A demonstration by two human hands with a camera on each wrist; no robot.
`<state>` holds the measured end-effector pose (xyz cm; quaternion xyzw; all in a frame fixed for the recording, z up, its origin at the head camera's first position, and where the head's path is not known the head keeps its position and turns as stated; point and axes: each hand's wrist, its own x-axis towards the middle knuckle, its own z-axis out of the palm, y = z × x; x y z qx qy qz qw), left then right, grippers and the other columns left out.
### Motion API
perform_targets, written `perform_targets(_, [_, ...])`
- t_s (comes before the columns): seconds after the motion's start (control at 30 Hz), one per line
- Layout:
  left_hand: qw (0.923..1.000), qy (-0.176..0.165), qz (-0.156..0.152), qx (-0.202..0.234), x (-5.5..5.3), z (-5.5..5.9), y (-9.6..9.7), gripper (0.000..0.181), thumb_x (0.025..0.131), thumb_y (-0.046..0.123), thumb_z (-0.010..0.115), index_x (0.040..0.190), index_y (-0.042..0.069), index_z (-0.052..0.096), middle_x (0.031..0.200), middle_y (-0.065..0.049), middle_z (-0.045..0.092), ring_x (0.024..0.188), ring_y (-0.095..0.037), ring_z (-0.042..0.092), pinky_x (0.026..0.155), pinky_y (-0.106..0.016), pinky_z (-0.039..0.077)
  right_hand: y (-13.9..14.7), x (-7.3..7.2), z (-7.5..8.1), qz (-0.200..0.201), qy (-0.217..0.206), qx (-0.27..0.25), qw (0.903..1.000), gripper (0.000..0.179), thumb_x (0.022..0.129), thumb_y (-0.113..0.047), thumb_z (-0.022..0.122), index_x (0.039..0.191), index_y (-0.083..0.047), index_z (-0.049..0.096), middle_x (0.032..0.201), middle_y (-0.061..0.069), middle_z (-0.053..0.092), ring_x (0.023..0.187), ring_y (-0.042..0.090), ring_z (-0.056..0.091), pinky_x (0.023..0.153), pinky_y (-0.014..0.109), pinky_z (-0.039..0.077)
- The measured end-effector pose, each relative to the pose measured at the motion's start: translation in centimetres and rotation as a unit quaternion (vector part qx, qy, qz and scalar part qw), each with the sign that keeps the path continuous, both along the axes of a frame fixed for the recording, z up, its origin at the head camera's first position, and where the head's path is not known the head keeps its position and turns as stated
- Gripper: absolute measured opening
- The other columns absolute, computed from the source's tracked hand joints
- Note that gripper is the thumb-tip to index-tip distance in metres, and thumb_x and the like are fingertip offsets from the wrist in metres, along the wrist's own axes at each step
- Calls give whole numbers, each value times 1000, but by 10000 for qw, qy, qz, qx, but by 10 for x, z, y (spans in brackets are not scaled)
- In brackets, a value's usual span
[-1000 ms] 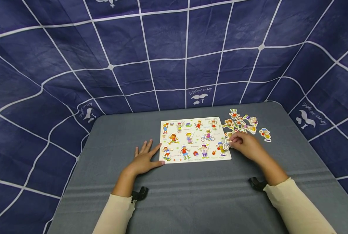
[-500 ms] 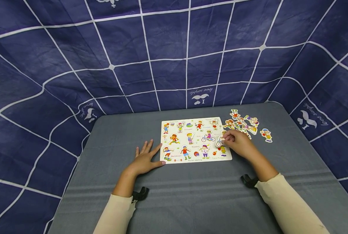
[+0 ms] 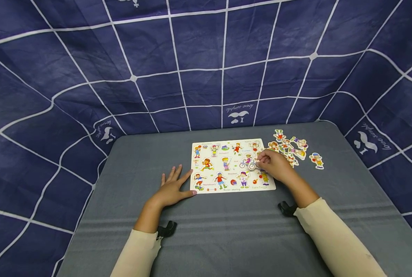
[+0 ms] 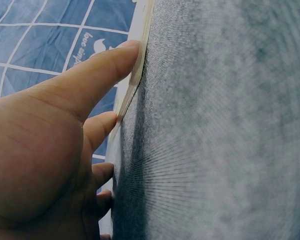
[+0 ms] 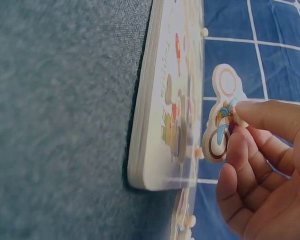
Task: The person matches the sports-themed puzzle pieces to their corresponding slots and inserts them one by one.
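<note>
A wooden puzzle board with printed sports figures lies flat on the grey table. My right hand pinches a bicycle-shaped puzzle piece between thumb and fingers, above the board's right part. In the right wrist view the piece is raised off the board, partly covered by the fingertips. Under it in the head view is the printed bicycle picture, partly hidden. My left hand lies spread at the board's left edge. In the left wrist view its thumb and index fingertip touch that edge.
Several loose figure pieces lie in a cluster beyond the board's right edge, some overlapping. One piece lies apart, farther right. Blue grid-patterned cloth hangs around the table's back and sides.
My right hand has moved left with the bicycle piece, from the board's right edge to over the printed bicycle. The left hand stays in place.
</note>
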<state>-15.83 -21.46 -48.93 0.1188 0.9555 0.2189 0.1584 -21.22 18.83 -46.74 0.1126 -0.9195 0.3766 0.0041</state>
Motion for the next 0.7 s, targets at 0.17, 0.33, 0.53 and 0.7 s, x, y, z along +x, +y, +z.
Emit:
perform_targets(0.17, [10000, 28, 3, 11, 0, 1, 1, 88, 89, 64, 66, 161, 33, 26, 172, -13, 3, 159, -39, -5, 120, -71, -8, -7, -5, 2, 34, -124, 67, 9999, 13, 90, -12, 74, 98, -4, 68, 85, 7, 68, 73, 13, 58, 68, 26, 46])
perform_targets(0.33, [10000, 14, 20, 12, 1, 2, 1, 89, 89, 65, 66, 161, 34, 26, 172, -12, 2, 159, -38, -5, 120, -70, -8, -15, -11, 2, 90, -219, 80, 9997, 12, 90, -14, 74, 97, -6, 67, 85, 7, 66, 74, 15, 58, 69, 29, 47])
perform_targets(0.53, [10000, -53, 21, -4, 0, 2, 0, 90, 89, 65, 66, 162, 34, 24, 172, -11, 0, 159, -37, -7, 120, -70, -9, -22, -17, 4, 113, -425, 161, 9989, 11, 91, -14, 73, 97, -7, 67, 87, 7, 65, 75, 17, 56, 69, 30, 46])
perform_targets(0.7, [10000, -58, 10, -1, 0, 1, 0, 89, 89, 65, 66, 161, 34, 24, 172, -12, 1, 159, -38, -6, 120, -70, -8, -26, -21, 3, 147, -523, 303, 9981, 12, 90, -15, 73, 96, -7, 66, 85, 6, 64, 72, 16, 55, 66, 29, 44])
